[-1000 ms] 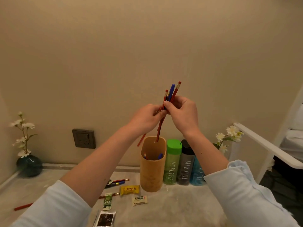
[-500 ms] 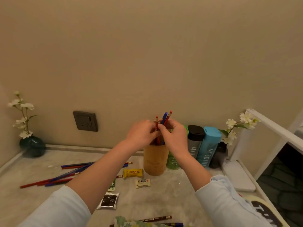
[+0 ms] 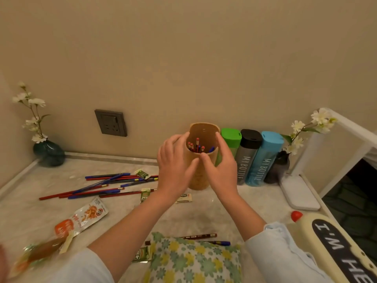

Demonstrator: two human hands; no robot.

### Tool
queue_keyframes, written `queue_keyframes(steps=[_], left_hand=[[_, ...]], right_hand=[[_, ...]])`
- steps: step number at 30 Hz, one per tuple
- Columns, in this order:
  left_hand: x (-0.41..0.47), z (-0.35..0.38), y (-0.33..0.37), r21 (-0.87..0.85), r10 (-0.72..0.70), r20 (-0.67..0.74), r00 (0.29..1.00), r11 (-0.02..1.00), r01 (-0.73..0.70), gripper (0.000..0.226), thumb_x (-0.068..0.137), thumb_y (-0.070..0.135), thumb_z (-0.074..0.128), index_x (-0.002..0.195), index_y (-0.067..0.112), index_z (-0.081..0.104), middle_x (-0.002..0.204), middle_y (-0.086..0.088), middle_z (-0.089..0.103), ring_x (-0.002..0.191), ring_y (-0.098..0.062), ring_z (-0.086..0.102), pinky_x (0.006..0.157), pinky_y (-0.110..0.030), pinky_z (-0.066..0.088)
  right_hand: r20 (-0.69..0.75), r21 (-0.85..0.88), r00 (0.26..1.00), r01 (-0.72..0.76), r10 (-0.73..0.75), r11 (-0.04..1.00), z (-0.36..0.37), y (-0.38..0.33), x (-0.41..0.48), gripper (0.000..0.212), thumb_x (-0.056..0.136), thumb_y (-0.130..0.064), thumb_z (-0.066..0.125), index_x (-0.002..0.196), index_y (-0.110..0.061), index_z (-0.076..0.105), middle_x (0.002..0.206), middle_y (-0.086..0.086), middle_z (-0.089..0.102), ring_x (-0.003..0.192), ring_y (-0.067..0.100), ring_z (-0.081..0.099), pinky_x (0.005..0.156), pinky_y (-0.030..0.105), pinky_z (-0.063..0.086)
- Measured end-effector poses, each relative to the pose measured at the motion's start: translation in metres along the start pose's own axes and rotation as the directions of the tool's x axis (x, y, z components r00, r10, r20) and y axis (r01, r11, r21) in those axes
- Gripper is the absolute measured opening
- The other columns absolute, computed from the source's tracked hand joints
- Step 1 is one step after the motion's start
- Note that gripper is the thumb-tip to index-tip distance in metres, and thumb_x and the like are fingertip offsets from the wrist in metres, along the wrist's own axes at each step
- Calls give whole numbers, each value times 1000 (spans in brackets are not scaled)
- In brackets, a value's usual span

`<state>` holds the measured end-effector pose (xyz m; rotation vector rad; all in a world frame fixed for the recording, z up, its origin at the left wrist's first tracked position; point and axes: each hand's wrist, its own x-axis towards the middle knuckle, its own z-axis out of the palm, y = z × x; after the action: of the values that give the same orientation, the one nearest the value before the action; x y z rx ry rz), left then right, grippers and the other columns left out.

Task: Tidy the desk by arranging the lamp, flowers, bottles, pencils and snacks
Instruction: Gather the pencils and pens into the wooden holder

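A tan wooden pencil holder (image 3: 199, 178) stands at the back of the marble desk (image 3: 234, 209), with several red and blue pencils (image 3: 196, 147) inside it. My left hand (image 3: 175, 166) and my right hand (image 3: 220, 168) hover open on either side of the holder, fingers spread, holding nothing. More loose pencils (image 3: 102, 184) lie scattered on the desk to the left. Three bottles stand right of the holder: green (image 3: 230, 141), grey (image 3: 246, 158) and blue (image 3: 263, 160). Small snack packets (image 3: 184, 198) lie near the holder, and a larger one (image 3: 85, 217) lies front left.
A dark vase with white flowers (image 3: 48, 150) stands in the back left corner, another flower vase (image 3: 279, 168) right of the bottles. The white lamp base (image 3: 299, 195) sits at the right edge. A floral pouch (image 3: 193, 260) and two pencils (image 3: 200, 236) lie near me. A wall socket (image 3: 111, 122) is behind.
Both hands lowered the bundle of pencils into the holder and let go. The hands have now opened and drawn apart beside the holder. The view tilted downward.
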<state>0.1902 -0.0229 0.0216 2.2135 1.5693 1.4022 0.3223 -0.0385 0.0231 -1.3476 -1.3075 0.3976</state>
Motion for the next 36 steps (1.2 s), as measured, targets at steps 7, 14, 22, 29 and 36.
queue_keyframes(steps=[7,14,22,29,36], left_hand=[[-89,21,4,-3,-107,162,981,994,109,71,80,39,65,138,32,25,132,6,33,127,-14,30,109,-36,24],[-135,32,7,201,-230,517,824,969,144,90,76,42,64,145,29,8,144,0,19,138,-21,12,114,-36,12],[-151,21,8,233,-230,628,743,967,103,80,79,49,63,143,30,20,141,2,25,134,-20,21,110,-33,20],[-154,16,13,345,-295,704,646,937,52,62,83,48,58,137,26,36,132,-1,37,125,-23,33,102,-34,29],[-152,15,19,354,-296,702,648,934,43,28,89,34,53,117,30,53,119,-1,53,112,-24,47,89,-35,35]], right_hand=[[104,-230,980,-144,171,962,-22,36,-73,48,80,-25,67,125,-34,55,124,-16,54,119,5,48,99,27,43],[320,-577,848,-180,423,797,-46,52,-115,59,76,-21,61,132,-35,50,137,-7,49,129,18,38,101,32,38],[384,-633,760,-198,525,749,-58,46,-144,63,76,-24,55,135,-40,44,142,-9,43,133,19,32,107,37,30],[305,-703,774,-211,555,679,-62,43,-157,59,73,-34,58,132,-36,50,132,-8,44,125,19,36,101,35,32],[210,-711,824,-241,526,661,-57,45,-160,43,78,-18,54,118,-34,61,118,-6,49,116,19,43,91,35,39]])
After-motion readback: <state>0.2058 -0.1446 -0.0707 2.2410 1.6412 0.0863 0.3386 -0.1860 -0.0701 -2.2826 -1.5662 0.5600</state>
